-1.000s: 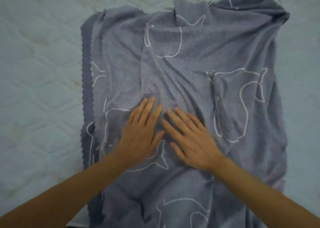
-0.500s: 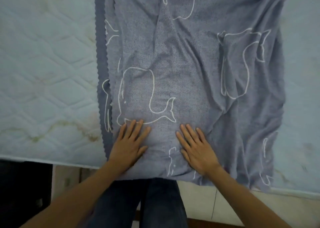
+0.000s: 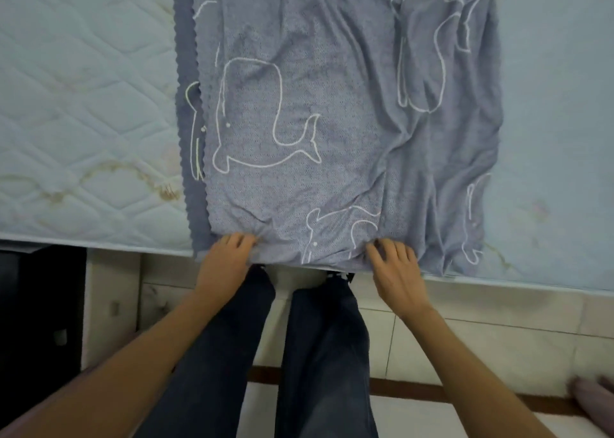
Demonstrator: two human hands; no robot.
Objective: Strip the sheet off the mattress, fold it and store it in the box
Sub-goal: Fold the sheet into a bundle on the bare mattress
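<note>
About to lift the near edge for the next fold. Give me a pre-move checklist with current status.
1. Left hand grips the sheet at its near edge: ok, fingers curled into the fabric.
2. Right hand grips the same edge: ok, fingers curled on it.
3. Sheet lies smooth: not ok, creases run down its right half.
4. Layers aligned: not ok, the lower layer sticks out along the left side.
5. Far edge position: cannot tell, out of frame.
6. Box within reach: cannot tell, none recognisable.
</note>
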